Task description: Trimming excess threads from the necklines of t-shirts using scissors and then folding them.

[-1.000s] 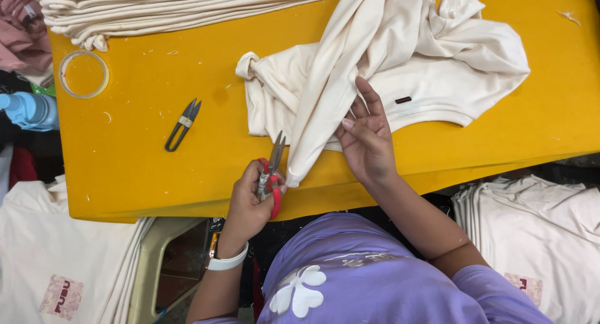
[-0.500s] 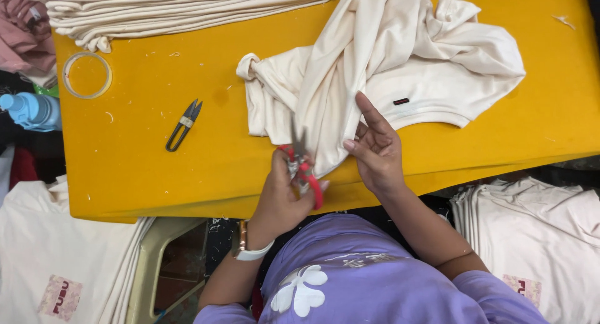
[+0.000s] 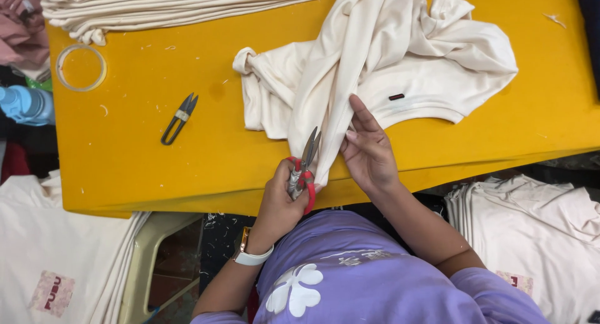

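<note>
A cream garment lies rumpled on the yellow table, with one folded strip hanging down toward the near edge. My right hand pinches the lower end of that strip, fingers pointing up along the cloth. My left hand, with a white watch on the wrist, grips red-handled scissors. The blades point up and touch the strip's left edge, just beside my right hand.
Small metal thread snips and a clear tape ring lie on the table's left part. Folded cream garments are stacked along the far edge. More garment piles sit below right and left, beside a beige stool and a blue bottle.
My left hand has carried the scissors rightward from the table's edge to the hanging strip. My right hand has slid slightly down the cloth.
</note>
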